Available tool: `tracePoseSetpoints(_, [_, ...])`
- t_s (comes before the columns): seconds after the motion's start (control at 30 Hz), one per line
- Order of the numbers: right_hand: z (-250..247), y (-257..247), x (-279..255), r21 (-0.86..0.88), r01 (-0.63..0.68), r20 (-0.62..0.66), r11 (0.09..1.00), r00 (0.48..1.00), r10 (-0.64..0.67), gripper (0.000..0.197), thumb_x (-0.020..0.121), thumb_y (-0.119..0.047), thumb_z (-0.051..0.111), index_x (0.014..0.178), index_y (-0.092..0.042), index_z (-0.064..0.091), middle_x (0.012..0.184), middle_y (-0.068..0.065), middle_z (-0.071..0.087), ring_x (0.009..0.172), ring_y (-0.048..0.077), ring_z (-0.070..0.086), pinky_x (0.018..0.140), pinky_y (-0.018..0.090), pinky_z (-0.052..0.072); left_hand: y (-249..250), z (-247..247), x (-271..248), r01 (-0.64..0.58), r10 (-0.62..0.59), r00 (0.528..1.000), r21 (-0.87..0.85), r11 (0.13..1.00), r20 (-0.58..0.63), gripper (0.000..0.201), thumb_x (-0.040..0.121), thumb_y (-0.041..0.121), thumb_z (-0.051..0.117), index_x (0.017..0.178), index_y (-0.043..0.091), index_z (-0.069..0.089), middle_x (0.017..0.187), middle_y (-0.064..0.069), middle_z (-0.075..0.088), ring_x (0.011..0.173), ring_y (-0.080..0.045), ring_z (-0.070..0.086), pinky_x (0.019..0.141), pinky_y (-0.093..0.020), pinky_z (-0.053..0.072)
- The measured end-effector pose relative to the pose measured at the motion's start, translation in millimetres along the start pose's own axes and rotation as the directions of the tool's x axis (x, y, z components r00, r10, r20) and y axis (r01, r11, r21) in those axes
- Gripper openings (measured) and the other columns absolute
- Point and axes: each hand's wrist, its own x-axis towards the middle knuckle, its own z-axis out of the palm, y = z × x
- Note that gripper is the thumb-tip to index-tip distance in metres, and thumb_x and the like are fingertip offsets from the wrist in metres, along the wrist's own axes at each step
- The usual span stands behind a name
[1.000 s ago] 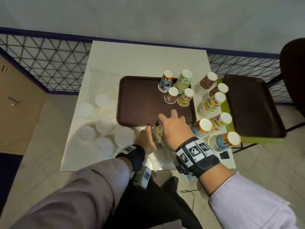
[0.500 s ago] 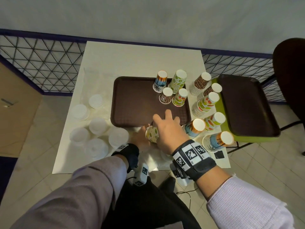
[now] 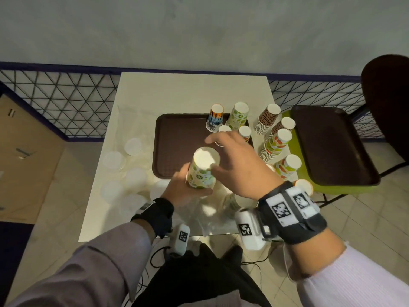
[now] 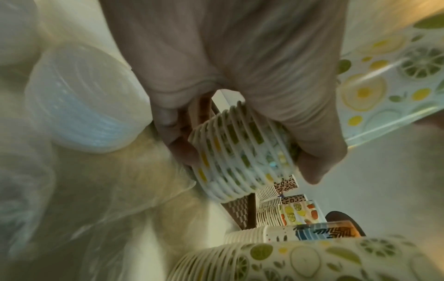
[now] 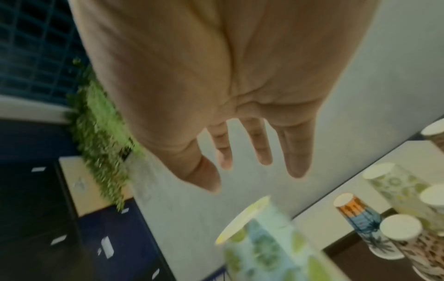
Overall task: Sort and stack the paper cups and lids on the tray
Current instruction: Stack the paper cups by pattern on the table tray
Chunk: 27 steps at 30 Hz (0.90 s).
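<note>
1. Head view: your left hand [image 3: 184,189] grips a lime-print cup stack [image 3: 202,168], base up, over the near edge of the tray [image 3: 181,142] on the counter [image 3: 190,91].
2. Your right hand [image 3: 234,160] hovers just right of that stack with fingers spread and straight, holding nothing; whether it touches the stack is unclear.
3. The left wrist view shows your fingers [image 4: 312,133] and thumb curled round the ribbed rims of the stack [image 4: 242,152].
4. The right wrist view shows your open palm [image 5: 216,76] above the stack's white base [image 5: 242,220].
5. At the tray's far right corner stand upturned cups: a palm-print stack [image 3: 214,118], a lime stack [image 3: 238,116], and two shorter ones partly hidden behind your right hand.
6. More stacks lie along the counter's right edge: leopard print [image 3: 266,121], fruit print [image 3: 275,145].
7. Clear lids [image 3: 132,146] sit in piles left of the tray.
8. A second tray [image 3: 332,147] rests on a green chair [image 3: 345,189] to the right.
</note>
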Motion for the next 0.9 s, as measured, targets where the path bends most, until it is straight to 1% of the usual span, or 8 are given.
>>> tracePoseSetpoints(0.1, [-18,13,-35,0.11,0.0,-0.266,0.994,0.964,0.029,0.041,0.088,-0.013,0.067,0.127,-0.025,0.056,0.121,-0.008,0.052,0.107,0.001,0.049,0.094,0.017,0.038,6,-7,-10,0.095,-0.083,0.994,-0.203,0.975,0.071,0.084,0.057,0.034,0.099,0.131,0.024,0.059,0.118,0.001,0.075,0.112,-0.024,0.072,0.083,-0.048,0.064])
tracePoseSetpoints(0.2, [-20,34,-76,0.281,-0.081,-0.37,0.956,0.91,0.186,0.033,0.095,-0.014,0.062,0.123,-0.03,0.055,0.122,-0.01,0.058,0.115,0.005,0.058,0.094,0.021,0.047,7,-15,-22,0.148,-0.119,0.987,-0.322,0.935,0.107,0.081,0.051,0.034,0.094,0.124,0.015,0.065,0.12,-0.005,0.075,0.111,-0.024,0.073,0.079,-0.038,0.063])
tracePoseSetpoints(0.27, [-12,50,-101,0.379,-0.145,-0.359,0.914,0.887,0.289,0.034,0.094,-0.012,0.062,0.123,-0.027,0.054,0.122,-0.014,0.06,0.113,0.001,0.06,0.091,0.015,0.049,9,-20,-28,0.161,-0.131,0.985,-0.347,0.924,0.11,0.078,0.052,0.032,0.094,0.123,0.016,0.066,0.122,-0.006,0.075,0.112,-0.024,0.072,0.082,-0.04,0.063])
tracePoseSetpoints(0.4, [34,87,-137,0.439,-0.276,-0.234,0.855,0.883,0.406,0.057,0.089,-0.01,0.069,0.133,-0.035,0.043,0.128,-0.029,0.052,0.12,-0.002,0.053,0.102,0.031,0.047,7,-24,-32,0.175,-0.146,0.983,-0.317,0.932,0.112,0.08,0.055,0.03,0.095,0.127,0.015,0.065,0.125,-0.008,0.073,0.114,-0.028,0.071,0.089,-0.049,0.062])
tracePoseSetpoints(0.53, [97,117,-139,0.423,-0.422,-0.111,0.802,0.855,0.507,0.076,0.083,-0.031,0.08,0.142,-0.037,0.033,0.139,-0.012,0.048,0.123,0.007,0.051,0.107,0.037,0.044,8,-25,-33,0.172,-0.144,0.982,-0.267,0.948,0.121,0.08,0.059,0.032,0.095,0.131,0.013,0.064,0.126,-0.008,0.073,0.115,-0.028,0.071,0.089,-0.048,0.063])
tracePoseSetpoints(0.67, [118,123,-112,0.426,-0.359,-0.134,0.83,0.883,0.45,0.062,0.075,-0.023,0.087,0.115,-0.044,0.046,0.114,-0.025,0.053,0.105,-0.017,0.053,0.086,0.006,0.043,9,-25,-35,0.173,-0.144,0.981,-0.247,0.954,0.131,0.081,0.059,0.032,0.095,0.131,0.013,0.064,0.124,-0.007,0.074,0.114,-0.027,0.072,0.087,-0.044,0.063])
tracePoseSetpoints(0.8, [146,147,-91,0.381,-0.434,-0.112,0.816,0.855,0.507,0.047,0.067,-0.039,0.084,0.104,-0.029,0.055,0.095,-0.016,0.062,0.088,0.003,0.063,0.073,0.028,0.056,8,-25,-34,0.178,-0.154,0.981,-0.243,0.953,0.115,0.082,0.06,0.034,0.095,0.132,0.014,0.063,0.125,-0.006,0.074,0.114,-0.028,0.072,0.089,-0.049,0.063])
tracePoseSetpoints(0.9, [158,150,-88,0.334,-0.464,-0.151,0.82,0.833,0.533,0.049,0.067,-0.045,0.078,0.105,-0.035,0.048,0.09,-0.019,0.054,0.083,-0.002,0.057,0.07,0.017,0.049,8,-24,-34,0.181,-0.159,0.981,-0.242,0.953,0.107,0.085,0.06,0.037,0.095,0.135,0.014,0.061,0.127,-0.007,0.073,0.115,-0.028,0.071,0.084,-0.044,0.063])
